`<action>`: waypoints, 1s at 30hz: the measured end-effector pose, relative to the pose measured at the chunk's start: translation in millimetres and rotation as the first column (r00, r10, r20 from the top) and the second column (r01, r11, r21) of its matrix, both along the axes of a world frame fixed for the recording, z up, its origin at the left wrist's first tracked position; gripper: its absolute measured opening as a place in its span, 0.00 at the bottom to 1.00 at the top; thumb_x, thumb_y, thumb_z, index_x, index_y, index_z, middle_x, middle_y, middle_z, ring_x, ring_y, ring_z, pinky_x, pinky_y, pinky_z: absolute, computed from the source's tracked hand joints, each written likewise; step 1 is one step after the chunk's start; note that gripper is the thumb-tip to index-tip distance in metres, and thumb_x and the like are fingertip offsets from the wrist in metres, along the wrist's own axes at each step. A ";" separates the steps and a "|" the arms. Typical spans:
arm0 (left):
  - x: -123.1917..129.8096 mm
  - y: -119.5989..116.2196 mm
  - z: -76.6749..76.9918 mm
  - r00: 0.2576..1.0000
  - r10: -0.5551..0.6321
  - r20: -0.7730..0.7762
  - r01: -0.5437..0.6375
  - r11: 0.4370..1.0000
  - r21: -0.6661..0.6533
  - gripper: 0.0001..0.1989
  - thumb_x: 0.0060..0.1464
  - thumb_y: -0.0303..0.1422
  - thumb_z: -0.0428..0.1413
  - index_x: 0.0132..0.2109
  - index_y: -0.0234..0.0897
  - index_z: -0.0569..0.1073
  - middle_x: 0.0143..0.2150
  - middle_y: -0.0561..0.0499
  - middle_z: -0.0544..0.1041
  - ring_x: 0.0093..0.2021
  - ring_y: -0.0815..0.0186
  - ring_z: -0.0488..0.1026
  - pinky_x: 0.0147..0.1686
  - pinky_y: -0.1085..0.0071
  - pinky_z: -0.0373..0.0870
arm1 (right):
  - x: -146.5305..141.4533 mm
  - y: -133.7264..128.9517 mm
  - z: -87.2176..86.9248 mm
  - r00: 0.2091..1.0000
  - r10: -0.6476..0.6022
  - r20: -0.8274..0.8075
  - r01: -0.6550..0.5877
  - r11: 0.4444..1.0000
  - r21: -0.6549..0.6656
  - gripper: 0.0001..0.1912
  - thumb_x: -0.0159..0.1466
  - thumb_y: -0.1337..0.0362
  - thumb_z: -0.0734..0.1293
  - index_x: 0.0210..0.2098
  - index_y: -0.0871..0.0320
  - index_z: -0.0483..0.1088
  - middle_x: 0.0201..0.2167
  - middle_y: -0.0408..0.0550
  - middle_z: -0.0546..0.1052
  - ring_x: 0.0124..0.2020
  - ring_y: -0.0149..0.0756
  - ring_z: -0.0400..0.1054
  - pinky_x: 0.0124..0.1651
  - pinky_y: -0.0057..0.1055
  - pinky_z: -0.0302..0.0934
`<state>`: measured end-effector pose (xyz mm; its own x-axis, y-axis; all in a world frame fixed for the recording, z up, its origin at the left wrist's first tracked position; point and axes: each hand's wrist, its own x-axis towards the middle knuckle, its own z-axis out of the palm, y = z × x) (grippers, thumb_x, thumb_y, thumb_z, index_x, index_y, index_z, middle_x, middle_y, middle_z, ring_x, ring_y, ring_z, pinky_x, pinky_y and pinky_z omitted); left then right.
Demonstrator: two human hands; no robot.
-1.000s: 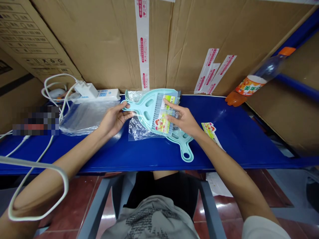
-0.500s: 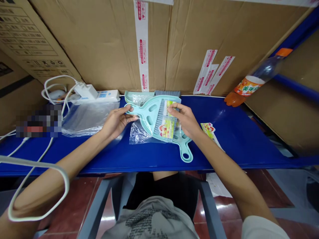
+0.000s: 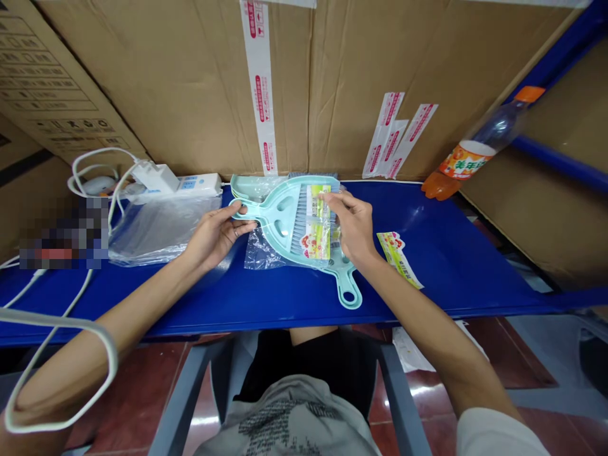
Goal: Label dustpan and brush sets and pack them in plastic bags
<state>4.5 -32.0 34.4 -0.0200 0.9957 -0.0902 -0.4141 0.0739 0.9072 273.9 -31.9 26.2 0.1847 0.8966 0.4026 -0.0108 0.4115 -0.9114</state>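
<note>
A mint-green dustpan (image 3: 278, 225) with a grey-bristled brush (image 3: 299, 215) nested in it is held above the table. My left hand (image 3: 213, 234) grips its handle between thumb and fingers. A colourful label card (image 3: 317, 244) lies over the bristles, with clear plastic film shining across it. My right hand (image 3: 355, 225) pinches the card's upper right part; whether it also holds film is unclear. Beneath are another mint-green handle (image 3: 350, 297), more pans (image 3: 240, 185) and a crinkled clear bag (image 3: 261, 250). A second label card (image 3: 399, 259) rests right of my right hand.
A stack of clear plastic bags (image 3: 161, 231) lies left on the blue table (image 3: 285, 304), before a white power strip (image 3: 199, 185). White cables (image 3: 66, 310) run along the left. An orange drink bottle (image 3: 475, 155) leans at the right. Cardboard (image 3: 190, 82) walls the back.
The view has shifted slightly. Both hands keep their hold, and the dustpan and label card stay almost in place; the right fingers have moved slightly on the card.
</note>
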 end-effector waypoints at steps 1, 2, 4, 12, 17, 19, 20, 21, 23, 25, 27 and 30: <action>-0.1 0.1 0.0 1.000 0.002 -0.003 -0.002 1.000 0.004 0.06 0.63 0.28 0.66 0.36 0.33 0.79 0.33 0.50 0.81 0.29 0.69 0.82 0.35 0.76 0.84 | 0.7 0.6 -0.9 0.999 -0.023 0.022 0.023 1.000 0.004 0.15 0.65 0.45 0.76 0.34 0.48 0.86 0.41 0.48 0.83 0.52 0.48 0.75 0.58 0.49 0.71; -0.3 0.3 -0.1 1.000 0.006 -0.005 -0.006 1.000 0.009 0.06 0.63 0.28 0.66 0.36 0.33 0.79 0.34 0.50 0.81 0.29 0.69 0.82 0.35 0.76 0.84 | 1.3 0.9 -1.6 0.998 -0.043 0.048 0.042 0.999 0.002 0.16 0.66 0.44 0.75 0.35 0.47 0.87 0.41 0.49 0.83 0.54 0.50 0.75 0.57 0.50 0.71; -1.1 1.0 -0.6 1.000 0.018 -0.004 -0.018 1.000 0.019 0.06 0.63 0.28 0.66 0.36 0.33 0.79 0.34 0.50 0.81 0.30 0.69 0.81 0.35 0.76 0.84 | 2.1 0.6 -1.8 0.994 -0.063 0.092 0.064 0.998 -0.008 0.17 0.66 0.43 0.74 0.38 0.47 0.87 0.42 0.50 0.83 0.55 0.51 0.74 0.54 0.50 0.72; -4.6 2.1 -0.5 0.998 0.046 0.047 -0.047 0.999 0.024 0.04 0.61 0.27 0.65 0.37 0.34 0.78 0.32 0.52 0.80 0.28 0.71 0.78 0.29 0.79 0.79 | 3.2 -6.1 10.9 0.997 0.031 -0.073 -0.040 0.992 -0.122 0.12 0.62 0.50 0.76 0.33 0.51 0.81 0.44 0.47 0.83 0.48 0.43 0.76 0.46 0.39 0.73; -3.9 2.1 1.6 0.997 0.053 0.055 -0.054 0.998 0.018 0.04 0.61 0.26 0.64 0.37 0.33 0.77 0.31 0.52 0.79 0.27 0.71 0.78 0.28 0.79 0.78 | 9.6 -2.0 14.6 0.994 0.072 -0.080 -0.083 0.985 -0.152 0.12 0.59 0.51 0.78 0.31 0.52 0.80 0.43 0.48 0.82 0.49 0.44 0.76 0.47 0.41 0.75; -3.7 2.4 1.6 0.997 0.057 0.055 -0.058 0.998 0.014 0.04 0.61 0.26 0.64 0.37 0.33 0.77 0.31 0.52 0.79 0.27 0.71 0.78 0.29 0.79 0.78 | 13.3 -0.6 15.8 0.996 0.052 -0.071 -0.062 0.986 -0.154 0.12 0.59 0.50 0.77 0.31 0.51 0.79 0.48 0.49 0.82 0.53 0.46 0.76 0.48 0.41 0.75; -3.7 2.4 1.3 0.997 0.057 0.055 -0.058 0.998 0.015 0.04 0.61 0.26 0.64 0.37 0.33 0.77 0.32 0.52 0.79 0.27 0.71 0.78 0.29 0.79 0.79 | 14.8 -0.3 16.6 0.997 0.041 -0.069 -0.051 0.987 -0.155 0.12 0.59 0.50 0.78 0.31 0.51 0.79 0.51 0.49 0.82 0.55 0.46 0.76 0.48 0.41 0.76; -3.8 2.5 1.0 0.997 0.053 0.057 -0.054 0.998 0.019 0.04 0.61 0.26 0.64 0.37 0.33 0.77 0.32 0.52 0.80 0.27 0.71 0.78 0.29 0.79 0.79 | 15.9 -0.4 17.5 0.997 0.038 -0.069 -0.048 0.987 -0.155 0.12 0.59 0.50 0.78 0.31 0.51 0.79 0.53 0.48 0.82 0.56 0.47 0.76 0.49 0.40 0.76; -4.3 2.5 0.1 0.997 0.046 0.064 -0.048 0.998 0.032 0.04 0.61 0.26 0.65 0.37 0.33 0.77 0.33 0.52 0.80 0.27 0.71 0.79 0.30 0.79 0.79 | 16.9 -1.1 19.4 0.996 0.055 -0.073 -0.066 0.985 -0.157 0.12 0.59 0.50 0.78 0.31 0.51 0.80 0.55 0.48 0.82 0.58 0.48 0.75 0.49 0.40 0.76; -4.8 2.6 -0.7 0.997 0.048 0.063 -0.050 0.998 0.038 0.05 0.62 0.26 0.64 0.36 0.32 0.78 0.33 0.51 0.79 0.27 0.71 0.79 0.29 0.78 0.80 | 16.9 -1.7 21.0 0.992 0.093 -0.080 -0.106 0.980 -0.171 0.14 0.60 0.48 0.78 0.30 0.52 0.81 0.55 0.49 0.83 0.58 0.49 0.76 0.48 0.41 0.76; -4.8 2.6 -1.3 0.998 0.043 0.049 -0.045 0.998 0.035 0.04 0.61 0.26 0.65 0.36 0.32 0.78 0.33 0.51 0.80 0.28 0.70 0.80 0.30 0.78 0.81 | 16.7 -1.4 21.9 0.989 0.120 -0.087 -0.134 0.972 -0.192 0.16 0.60 0.46 0.78 0.32 0.51 0.83 0.53 0.50 0.84 0.58 0.50 0.77 0.49 0.43 0.76; -4.1 1.9 -2.2 1.000 0.004 0.020 -0.005 0.999 0.038 0.04 0.61 0.26 0.65 0.37 0.32 0.79 0.33 0.50 0.80 0.28 0.69 0.80 0.30 0.77 0.81 | 17.9 1.0 21.3 0.990 0.112 -0.080 -0.128 0.964 -0.231 0.17 0.60 0.44 0.79 0.35 0.51 0.85 0.48 0.50 0.86 0.54 0.50 0.78 0.53 0.47 0.75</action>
